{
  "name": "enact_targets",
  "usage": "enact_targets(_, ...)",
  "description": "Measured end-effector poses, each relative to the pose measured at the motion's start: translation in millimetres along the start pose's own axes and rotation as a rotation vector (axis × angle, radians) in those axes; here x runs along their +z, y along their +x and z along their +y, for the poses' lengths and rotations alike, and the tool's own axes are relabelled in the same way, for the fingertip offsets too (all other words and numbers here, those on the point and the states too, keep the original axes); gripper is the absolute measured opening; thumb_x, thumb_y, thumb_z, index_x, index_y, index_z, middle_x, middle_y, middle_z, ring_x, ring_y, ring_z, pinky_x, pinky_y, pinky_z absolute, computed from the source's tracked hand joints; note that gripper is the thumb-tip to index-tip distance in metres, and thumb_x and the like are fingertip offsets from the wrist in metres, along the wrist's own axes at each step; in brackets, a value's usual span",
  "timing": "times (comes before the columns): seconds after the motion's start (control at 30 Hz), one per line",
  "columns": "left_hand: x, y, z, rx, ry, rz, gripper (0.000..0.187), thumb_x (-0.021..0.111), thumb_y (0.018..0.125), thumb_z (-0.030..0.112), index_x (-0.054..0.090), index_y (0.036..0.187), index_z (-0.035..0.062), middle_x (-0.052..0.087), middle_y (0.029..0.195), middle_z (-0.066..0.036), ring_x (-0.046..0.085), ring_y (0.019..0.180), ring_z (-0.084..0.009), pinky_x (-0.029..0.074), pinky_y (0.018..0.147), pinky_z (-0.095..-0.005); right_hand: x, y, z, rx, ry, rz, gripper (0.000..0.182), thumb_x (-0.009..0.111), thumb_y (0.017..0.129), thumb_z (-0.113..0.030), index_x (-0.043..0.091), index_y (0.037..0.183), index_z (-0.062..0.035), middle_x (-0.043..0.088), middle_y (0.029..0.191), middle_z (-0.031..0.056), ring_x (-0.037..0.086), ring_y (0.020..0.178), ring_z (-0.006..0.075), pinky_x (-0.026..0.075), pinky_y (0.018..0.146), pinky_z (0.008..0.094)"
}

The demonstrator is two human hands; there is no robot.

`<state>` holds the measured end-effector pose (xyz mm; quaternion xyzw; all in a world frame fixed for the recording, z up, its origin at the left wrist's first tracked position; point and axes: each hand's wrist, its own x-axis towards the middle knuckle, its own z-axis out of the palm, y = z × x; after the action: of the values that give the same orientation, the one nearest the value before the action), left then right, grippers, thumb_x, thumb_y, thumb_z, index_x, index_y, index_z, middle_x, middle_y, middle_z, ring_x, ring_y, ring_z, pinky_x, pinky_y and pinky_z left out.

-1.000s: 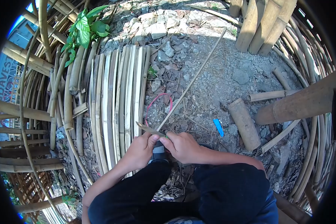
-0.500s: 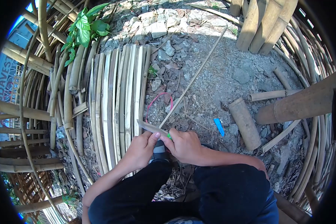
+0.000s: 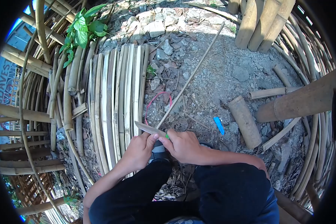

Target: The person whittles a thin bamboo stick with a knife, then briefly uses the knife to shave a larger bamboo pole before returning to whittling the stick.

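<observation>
Knife [image 3: 150, 129] in curled right hand [image 3: 184, 146]

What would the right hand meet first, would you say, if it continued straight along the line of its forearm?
Most likely the left hand, just across from the right hand, though depth between them is hard to judge.

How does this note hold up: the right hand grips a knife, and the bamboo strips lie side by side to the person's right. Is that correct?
Not quite: the bamboo strips lie to the person's left, as the head view shows. The rest stands: the right hand grips a knife, and the strips lie side by side.
</observation>
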<state>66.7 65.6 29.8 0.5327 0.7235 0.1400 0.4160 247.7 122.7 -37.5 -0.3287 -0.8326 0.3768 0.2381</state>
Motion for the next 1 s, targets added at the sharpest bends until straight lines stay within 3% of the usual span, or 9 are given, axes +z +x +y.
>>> enact_targets(0.27, -4, -3, 11, -0.053, -0.007, 0.016, 0.05, 0.045, 0.109, 0.038, 0.059, 0.09, -0.0058, 0.057, 0.064, -0.027, 0.063, 0.065, -0.0454, 0.046, 0.063, -0.0524, -14, 9, 10, 0.0, -0.051, -0.011, 0.045, 0.054, 0.103, -0.039, 0.061, 0.084, 0.0016, 0.062, 0.057, 0.0191, 0.064, 0.051, 0.0395, 0.05, 0.05, 0.0516)
enact_targets(0.33, -5, -6, 1, -0.063, 0.015, 0.051, 0.05, 0.046, 0.108, 0.038, 0.057, 0.086, -0.0051, 0.056, 0.063, -0.025, 0.062, 0.065, -0.0444, 0.045, 0.063, -0.0511, -35, 24, 25, 0.272, 0.08, 0.133, 0.045, 0.053, 0.103, -0.038, 0.061, 0.082, 0.0009, 0.061, 0.058, 0.0209, 0.065, 0.054, 0.0413, 0.049, 0.052, 0.0527)
enact_targets(0.47, -5, -5, -2, -0.074, -0.013, 0.037, 0.051, 0.046, 0.108, 0.038, 0.055, 0.084, -0.0049, 0.056, 0.063, -0.024, 0.061, 0.064, -0.0428, 0.046, 0.063, -0.0503, -34, 16, 33, 0.204, 0.042, 0.091, 0.045, 0.052, 0.104, -0.037, 0.062, 0.082, 0.0006, 0.061, 0.059, 0.0218, 0.065, 0.056, 0.0422, 0.049, 0.053, 0.0529)
enact_targets(0.63, 3, -5, -4, -0.024, -0.118, 0.027, 0.049, 0.046, 0.108, 0.039, 0.054, 0.087, -0.0043, 0.056, 0.065, -0.024, 0.06, 0.063, -0.041, 0.045, 0.064, -0.0494, -13, 5, 5, -0.025, 0.074, -0.082, 0.045, 0.052, 0.104, -0.037, 0.061, 0.082, 0.001, 0.061, 0.059, 0.0216, 0.064, 0.055, 0.0417, 0.049, 0.053, 0.0527)
enact_targets(0.77, -1, -7, 1, -0.055, -0.006, -0.016, 0.048, 0.045, 0.108, 0.039, 0.056, 0.092, -0.0047, 0.057, 0.066, -0.025, 0.061, 0.065, -0.0422, 0.046, 0.065, -0.0496, -14, 7, 18, -0.014, -0.019, -0.027, 0.046, 0.052, 0.104, -0.038, 0.06, 0.081, 0.0009, 0.061, 0.058, 0.021, 0.064, 0.055, 0.0423, 0.05, 0.052, 0.0522)
enact_targets(0.83, -2, -9, -3, -0.051, 0.016, 0.017, 0.05, 0.043, 0.11, 0.04, 0.058, 0.09, -0.0038, 0.055, 0.066, -0.011, 0.053, 0.061, -0.0221, 0.044, 0.061, -0.0398, -31, 19, 39, 0.152, -0.03, 0.124, 0.047, 0.051, 0.104, -0.039, 0.06, 0.081, 0.0008, 0.061, 0.057, 0.0208, 0.064, 0.055, 0.043, 0.05, 0.054, 0.0531)
enact_targets(0.87, -2, -8, -3, -0.042, 0.013, 0.016, 0.05, 0.043, 0.11, 0.04, 0.058, 0.09, -0.0038, 0.055, 0.066, -0.011, 0.053, 0.061, -0.0221, 0.044, 0.061, -0.0398, -40, 24, 47, 0.153, -0.038, 0.128, 0.047, 0.051, 0.104, -0.039, 0.06, 0.081, 0.0008, 0.061, 0.057, 0.0208, 0.064, 0.055, 0.043, 0.05, 0.054, 0.0531)
enact_targets(0.93, -4, -9, 2, -0.055, 0.044, 0.015, 0.046, 0.044, 0.109, 0.036, 0.059, 0.098, -0.0058, 0.058, 0.067, -0.026, 0.063, 0.067, -0.0441, 0.046, 0.066, -0.0507, -52, 28, 58, 0.17, -0.164, 0.038, 0.048, 0.05, 0.104, -0.039, 0.061, 0.081, 0.0012, 0.062, 0.059, 0.0221, 0.065, 0.057, 0.0435, 0.051, 0.056, 0.0542)
enact_targets(1.0, -5, -10, 8, -0.068, 0.033, 0.019, 0.045, 0.044, 0.109, 0.035, 0.059, 0.098, -0.0057, 0.059, 0.067, -0.026, 0.063, 0.067, -0.0447, 0.047, 0.066, -0.0509, -55, 31, 62, 0.11, -0.2, 0.098, 0.049, 0.049, 0.105, -0.04, 0.061, 0.081, 0.0015, 0.063, 0.061, 0.0234, 0.065, 0.059, 0.0442, 0.051, 0.058, 0.0554)
